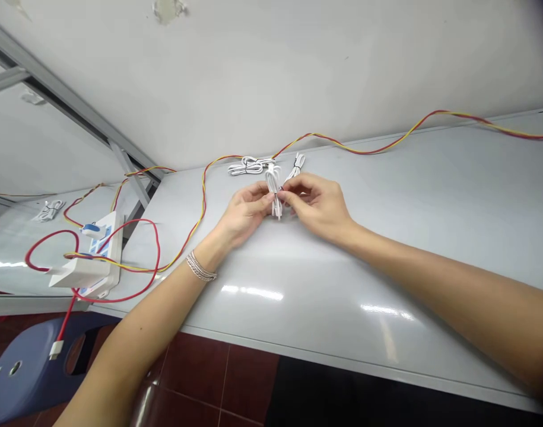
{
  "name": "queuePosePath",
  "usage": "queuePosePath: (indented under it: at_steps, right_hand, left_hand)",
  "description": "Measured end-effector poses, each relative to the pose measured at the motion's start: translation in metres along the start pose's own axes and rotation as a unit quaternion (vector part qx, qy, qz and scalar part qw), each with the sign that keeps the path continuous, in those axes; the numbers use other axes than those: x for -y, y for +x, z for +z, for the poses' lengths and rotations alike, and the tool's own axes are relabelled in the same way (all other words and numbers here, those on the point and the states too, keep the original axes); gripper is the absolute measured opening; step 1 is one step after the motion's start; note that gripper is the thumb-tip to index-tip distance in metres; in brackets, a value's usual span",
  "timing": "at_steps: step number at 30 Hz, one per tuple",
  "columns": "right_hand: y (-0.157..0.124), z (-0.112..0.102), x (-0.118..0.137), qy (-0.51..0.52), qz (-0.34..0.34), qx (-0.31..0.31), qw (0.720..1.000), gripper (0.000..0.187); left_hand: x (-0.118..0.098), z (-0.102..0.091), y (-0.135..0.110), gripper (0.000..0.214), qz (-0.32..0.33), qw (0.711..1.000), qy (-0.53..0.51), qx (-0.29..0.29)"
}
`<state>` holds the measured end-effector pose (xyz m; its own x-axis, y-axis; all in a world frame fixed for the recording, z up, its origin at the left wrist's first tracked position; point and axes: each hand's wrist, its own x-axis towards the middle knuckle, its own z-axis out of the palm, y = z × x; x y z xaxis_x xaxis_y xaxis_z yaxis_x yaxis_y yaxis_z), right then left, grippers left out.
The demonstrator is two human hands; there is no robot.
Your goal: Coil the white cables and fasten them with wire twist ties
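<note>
A bundled white cable (pixel 275 181) stands upright just above the table, gripped from the left by my left hand (pixel 248 214), its thumb and fingers closed on the loops. From the right, my right hand (pixel 318 204) pinches at the bundle's middle, where a dark twist tie (pixel 280 189) shows; the fingertips partly hide it. Behind the hands lie a tied white cable bundle (pixel 245 168) at the left and a second white bundle (pixel 297 165) at the right, partly covered by my right hand.
A red and yellow twisted wire (pixel 360 152) runs along the wall edge of the grey table (pixel 431 207). At left sit a power strip (pixel 115 243) with plugs, a looped red cable (pixel 158 249) and another white cable bundle (pixel 49 210). A blue stool (pixel 31 367) stands below.
</note>
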<state>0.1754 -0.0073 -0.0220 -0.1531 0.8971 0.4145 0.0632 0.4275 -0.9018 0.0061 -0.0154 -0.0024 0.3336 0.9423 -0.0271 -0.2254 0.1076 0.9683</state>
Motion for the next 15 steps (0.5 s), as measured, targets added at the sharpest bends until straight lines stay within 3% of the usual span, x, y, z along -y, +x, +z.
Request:
queuePosePath:
  at_steps: [3,6,9,15]
  right_hand:
    - [0.006,-0.003,0.001,0.112,0.104,0.025,0.988,0.017]
    - [0.01,-0.005,0.001,0.162,0.161,0.048,0.972,0.023]
    - [0.012,-0.006,0.001,0.184,0.198,0.06,0.961,0.024]
    - [0.016,-0.009,0.008,0.198,0.279,0.05,0.938,0.021]
  left_hand:
    - [0.005,-0.002,0.002,0.024,0.105,0.989,0.1,-0.04]
    - [0.006,-0.003,0.002,0.016,0.18,0.961,0.199,-0.072]
    - [0.006,-0.002,-0.001,0.005,0.227,0.94,0.246,-0.065]
    - [0.003,0.0,-0.005,0.018,0.269,0.902,0.333,-0.054]
